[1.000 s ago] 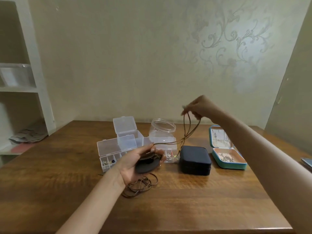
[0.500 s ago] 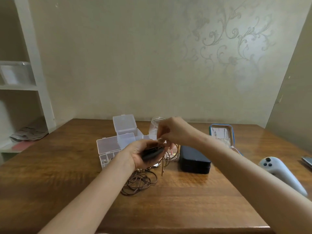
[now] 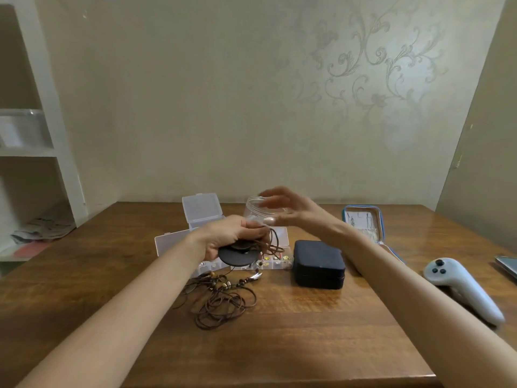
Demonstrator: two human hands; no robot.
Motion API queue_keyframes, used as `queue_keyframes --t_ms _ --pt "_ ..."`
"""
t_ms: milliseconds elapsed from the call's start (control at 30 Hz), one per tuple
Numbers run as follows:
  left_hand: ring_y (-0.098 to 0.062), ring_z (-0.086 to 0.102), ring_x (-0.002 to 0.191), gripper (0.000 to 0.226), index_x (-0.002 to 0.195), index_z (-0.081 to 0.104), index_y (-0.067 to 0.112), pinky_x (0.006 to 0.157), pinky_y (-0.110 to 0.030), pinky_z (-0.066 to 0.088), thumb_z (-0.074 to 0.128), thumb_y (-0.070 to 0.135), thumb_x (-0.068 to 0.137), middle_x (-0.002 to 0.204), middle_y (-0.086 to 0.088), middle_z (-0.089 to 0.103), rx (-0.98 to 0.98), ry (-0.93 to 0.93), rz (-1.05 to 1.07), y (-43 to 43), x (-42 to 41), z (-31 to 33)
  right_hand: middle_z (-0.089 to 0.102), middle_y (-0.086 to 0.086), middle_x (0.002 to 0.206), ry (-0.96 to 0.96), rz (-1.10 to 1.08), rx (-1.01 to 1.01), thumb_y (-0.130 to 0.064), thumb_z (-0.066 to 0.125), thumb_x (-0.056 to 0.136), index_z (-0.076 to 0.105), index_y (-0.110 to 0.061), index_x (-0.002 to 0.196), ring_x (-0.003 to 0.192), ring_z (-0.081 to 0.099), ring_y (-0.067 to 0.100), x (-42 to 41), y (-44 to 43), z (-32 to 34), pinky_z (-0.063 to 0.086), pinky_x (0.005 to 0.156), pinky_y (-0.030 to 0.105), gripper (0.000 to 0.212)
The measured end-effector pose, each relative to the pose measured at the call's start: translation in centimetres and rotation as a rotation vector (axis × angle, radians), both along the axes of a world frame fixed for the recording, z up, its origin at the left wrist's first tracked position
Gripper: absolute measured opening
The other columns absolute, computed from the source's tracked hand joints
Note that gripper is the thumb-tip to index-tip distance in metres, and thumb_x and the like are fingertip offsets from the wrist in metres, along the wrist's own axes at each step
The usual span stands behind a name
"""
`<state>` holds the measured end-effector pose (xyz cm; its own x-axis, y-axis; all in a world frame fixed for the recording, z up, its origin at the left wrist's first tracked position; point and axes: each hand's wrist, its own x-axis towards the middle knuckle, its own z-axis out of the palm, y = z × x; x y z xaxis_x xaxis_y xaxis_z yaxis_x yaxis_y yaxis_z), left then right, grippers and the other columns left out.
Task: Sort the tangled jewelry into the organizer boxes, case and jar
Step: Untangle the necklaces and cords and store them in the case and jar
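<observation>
Left hand (image 3: 228, 236) is raised just above the bench (image 3: 307, 345), fingers curled round a dark round pendant disc (image 3: 237, 257), with loops of brown cord (image 3: 272, 245) trailing from the grip on its right side. Right hand (image 3: 285, 210) is released, fingers spread and holding nothing; it is motion-blurred and sits in front of the clear jar (image 3: 253, 204) at the rear of the bench. Whether it touches the jar cannot be determined. The remaining tangled jewelry (image 3: 221, 299), brown cords with small beads, lies in a loose heap on the bench directly below the left hand. Behind that hand stands the front organizer box (image 3: 277, 261), lid raised, with small items in its compartments; a second organizer box (image 3: 201, 210) stands behind it, lid also up. A closed black case (image 3: 319, 264) sits just right of the front box. A teal case (image 3: 363, 222) stands open further right. A white controller (image 3: 461, 287) lies near the right edge.
</observation>
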<state>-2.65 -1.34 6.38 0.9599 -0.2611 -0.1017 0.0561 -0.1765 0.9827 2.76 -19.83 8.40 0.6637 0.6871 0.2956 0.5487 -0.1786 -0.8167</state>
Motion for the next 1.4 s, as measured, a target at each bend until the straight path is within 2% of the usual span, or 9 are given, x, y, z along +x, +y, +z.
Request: queue_keyframes --t_ms 133,233,400,567,700,833,1000,1300,1400 --pt "-0.013 0.064 0.067 0.018 0.083 0.062 0.007 0.069 -0.023 0.050 0.053 0.021 0.090 0.076 -0.004 0.067 0.170 -0.186 -0.127 0.0 0.1 2.0 0.070 0.005 0.097 0.113 0.124 -0.180 -0.013 0.063 0.089 0.064 -0.004 0.108 0.084 0.066 0.006 0.7 -0.6 -1.3 0.050 0.072 0.017 0.021" --pt "-0.016 0.065 0.065 0.025 0.078 0.060 0.005 0.066 -0.021 0.050 0.053 0.028 0.086 0.074 -0.007 0.065 0.182 -0.267 -0.057 1.0 0.7 2.5 0.067 0.002 0.072 0.290 0.040 0.105 -0.012 0.060 0.083 0.064 -0.001 0.082 0.066 0.062 0.010 1.3 -1.6 -1.1 0.051 0.065 0.019 0.012" --pt "-0.020 0.068 0.070 0.023 0.076 0.056 0.006 0.071 -0.023 0.053 0.050 0.022 0.091 0.077 -0.005 0.070 0.072 -0.228 -0.025 1.1 1.5 1.7 0.063 0.009 0.082 0.549 0.133 0.582 -0.018 0.051 0.084 0.064 -0.011 0.062 0.088 0.065 0.024 2.5 -2.4 0.0 0.054 0.091 0.038 0.027" --pt "-0.033 0.062 0.102 0.020 0.073 0.064 0.015 0.094 -0.039 0.044 0.058 0.033 0.080 0.110 -0.021 0.065 -0.157 -0.201 0.049 0.5 3.0 0.9 0.054 0.005 0.070 0.688 0.042 0.856 -0.014 0.044 0.096 0.054 -0.007 0.067 0.078 0.060 0.024 3.6 -2.4 1.9 0.058 0.073 0.034 0.031" --pt "-0.025 0.059 0.101 0.016 0.076 0.073 0.015 0.090 -0.031 0.046 0.064 0.028 0.081 0.102 -0.010 0.069 -0.282 -0.233 0.229 0.0 5.9 1.4 0.060 -0.002 0.075 0.476 -0.205 0.650 -0.024 0.050 0.096 0.055 -0.015 0.069 0.078 0.056 0.012 6.8 -2.5 2.8 0.046 0.076 0.027 0.029" --pt "-0.024 0.061 0.095 0.022 0.093 0.068 0.009 0.080 -0.030 0.050 0.068 0.030 0.084 0.096 -0.008 0.068 0.233 -0.404 0.294 -0.6 10.2 2.8 0.060 0.002 0.074 0.369 -0.377 0.593 -0.024 0.057 0.094 0.062 -0.014 0.070 0.053 0.037 0.006 10.6 -2.0 4.2 0.032 0.046 0.016 0.026" --pt "-0.020 0.058 0.082 0.023 0.093 0.069 0.005 0.071 -0.028 0.048 0.068 0.027 0.086 0.087 -0.006 0.063 0.507 -0.411 0.454 -0.9 16.4 3.8 0.063 0.009 0.069 0.124 -0.274 0.516 -0.019 0.060 0.092 0.065 -0.005 0.075 0.055 0.051 0.012 11.9 -0.3 4.5 0.043 0.052 0.019 0.023" --pt "-0.035 0.067 0.088 0.011 0.084 0.061 -0.001 0.078 -0.047 0.057 0.051 -0.006 0.086 0.106 -0.022 0.064 -0.102 -0.115 0.842 2.5 24.1 2.2 0.070 0.004 0.073 -0.505 -0.294 -0.154 -0.013 0.062 0.090 0.072 -0.013 0.098 0.067 0.063 0.017 15.7 2.3 -2.1 0.050 0.067 0.031 0.012" --pt "-0.038 0.068 0.083 0.024 0.109 0.058 -0.007 0.071 -0.042 0.059 0.044 -0.005 0.089 0.116 -0.020 0.060 0.011 -0.103 0.853 1.6 24.6 1.3 0.071 0.009 0.082 -0.581 -0.314 -0.324 -0.013 0.065 0.087 0.074 -0.013 0.094 0.077 0.063 0.025 18.1 2.8 -3.3 0.048 0.072 0.032 0.011"
